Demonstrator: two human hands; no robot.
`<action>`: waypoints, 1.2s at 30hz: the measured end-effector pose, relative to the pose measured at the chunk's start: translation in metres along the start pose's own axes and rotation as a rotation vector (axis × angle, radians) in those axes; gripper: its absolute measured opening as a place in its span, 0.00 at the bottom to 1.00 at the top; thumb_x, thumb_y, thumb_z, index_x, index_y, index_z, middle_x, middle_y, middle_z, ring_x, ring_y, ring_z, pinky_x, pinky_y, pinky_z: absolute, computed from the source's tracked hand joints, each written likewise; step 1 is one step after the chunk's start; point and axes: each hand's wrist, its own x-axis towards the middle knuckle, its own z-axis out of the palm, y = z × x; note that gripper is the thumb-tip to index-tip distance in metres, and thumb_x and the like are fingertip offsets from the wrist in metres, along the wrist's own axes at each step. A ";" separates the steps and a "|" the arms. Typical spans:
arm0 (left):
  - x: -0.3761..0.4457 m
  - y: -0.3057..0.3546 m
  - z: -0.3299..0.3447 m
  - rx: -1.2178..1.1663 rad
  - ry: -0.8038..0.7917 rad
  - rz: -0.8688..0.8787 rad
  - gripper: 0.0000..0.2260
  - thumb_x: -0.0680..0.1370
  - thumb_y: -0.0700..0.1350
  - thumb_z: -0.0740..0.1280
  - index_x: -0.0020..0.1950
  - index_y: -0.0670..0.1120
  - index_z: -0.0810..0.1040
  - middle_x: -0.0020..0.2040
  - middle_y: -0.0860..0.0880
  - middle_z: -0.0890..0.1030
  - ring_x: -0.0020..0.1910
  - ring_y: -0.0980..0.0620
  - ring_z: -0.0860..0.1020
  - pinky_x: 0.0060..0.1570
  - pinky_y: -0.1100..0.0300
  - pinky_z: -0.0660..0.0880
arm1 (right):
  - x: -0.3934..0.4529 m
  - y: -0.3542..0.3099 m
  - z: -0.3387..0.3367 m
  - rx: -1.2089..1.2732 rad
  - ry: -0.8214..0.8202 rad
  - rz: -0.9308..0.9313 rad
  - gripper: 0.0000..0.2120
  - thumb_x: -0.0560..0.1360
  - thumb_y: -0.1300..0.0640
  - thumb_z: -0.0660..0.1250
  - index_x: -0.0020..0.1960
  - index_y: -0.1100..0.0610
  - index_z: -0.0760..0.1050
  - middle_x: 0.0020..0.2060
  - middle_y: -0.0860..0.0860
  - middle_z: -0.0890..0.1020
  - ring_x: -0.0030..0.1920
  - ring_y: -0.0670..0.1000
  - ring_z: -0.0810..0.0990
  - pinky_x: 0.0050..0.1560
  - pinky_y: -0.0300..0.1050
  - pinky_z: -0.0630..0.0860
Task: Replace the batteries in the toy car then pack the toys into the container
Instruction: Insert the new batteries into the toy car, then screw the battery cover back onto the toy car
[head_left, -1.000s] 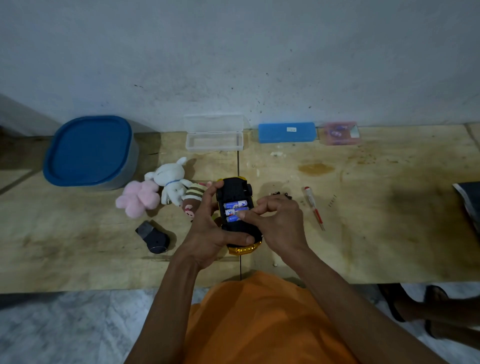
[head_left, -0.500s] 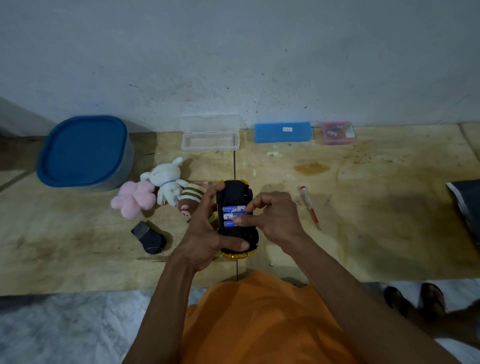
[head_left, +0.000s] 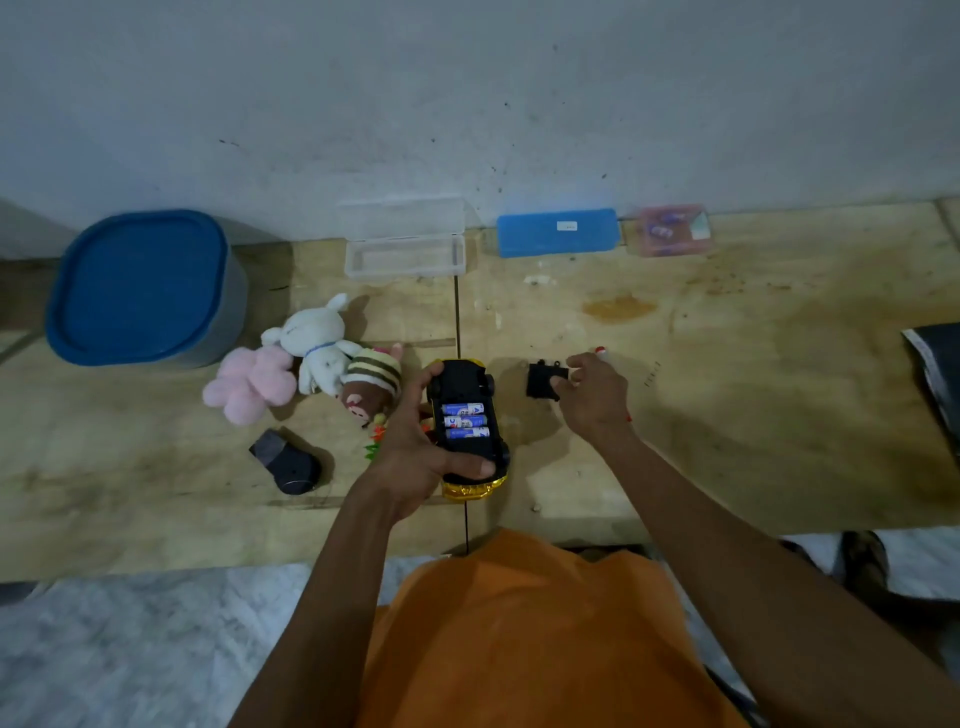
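At the tabletop's (head_left: 727, 415) near edge, the toy car (head_left: 470, 431) lies belly-up, three blue batteries (head_left: 465, 421) in its bay, gripped by the left hand (head_left: 415, 452). Just beside it, the right hand (head_left: 592, 395) pinches the black battery cover (head_left: 540, 382). Plush toys (head_left: 306, 358) and the blue-lidded container (head_left: 140, 288) sit further left.

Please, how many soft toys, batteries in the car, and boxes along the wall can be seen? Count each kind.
Soft toys: 3 (pink plush, white rabbit, striped plush)
Batteries in the toy car: 3
Boxes by the wall: 3 (clear box, blue box, pink box)
Total: 9
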 end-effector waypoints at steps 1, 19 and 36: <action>-0.001 0.000 0.002 0.018 0.000 -0.004 0.57 0.52 0.26 0.82 0.73 0.60 0.67 0.66 0.45 0.74 0.61 0.39 0.80 0.53 0.40 0.82 | 0.007 0.004 0.003 -0.054 -0.020 -0.003 0.16 0.77 0.53 0.69 0.61 0.59 0.78 0.61 0.56 0.79 0.57 0.55 0.79 0.58 0.42 0.71; 0.010 0.009 0.015 0.008 -0.001 -0.015 0.55 0.53 0.24 0.81 0.72 0.62 0.69 0.68 0.43 0.72 0.63 0.37 0.78 0.52 0.41 0.82 | 0.015 0.005 0.006 0.110 0.040 -0.024 0.07 0.74 0.61 0.74 0.49 0.63 0.81 0.50 0.58 0.81 0.43 0.48 0.77 0.40 0.23 0.67; -0.018 0.013 0.009 -0.013 -0.083 0.068 0.55 0.51 0.32 0.85 0.71 0.64 0.69 0.70 0.46 0.72 0.67 0.38 0.76 0.57 0.33 0.78 | -0.068 -0.068 -0.079 0.730 -0.195 -0.164 0.02 0.75 0.60 0.73 0.48 0.56 0.82 0.42 0.50 0.86 0.41 0.46 0.83 0.38 0.41 0.80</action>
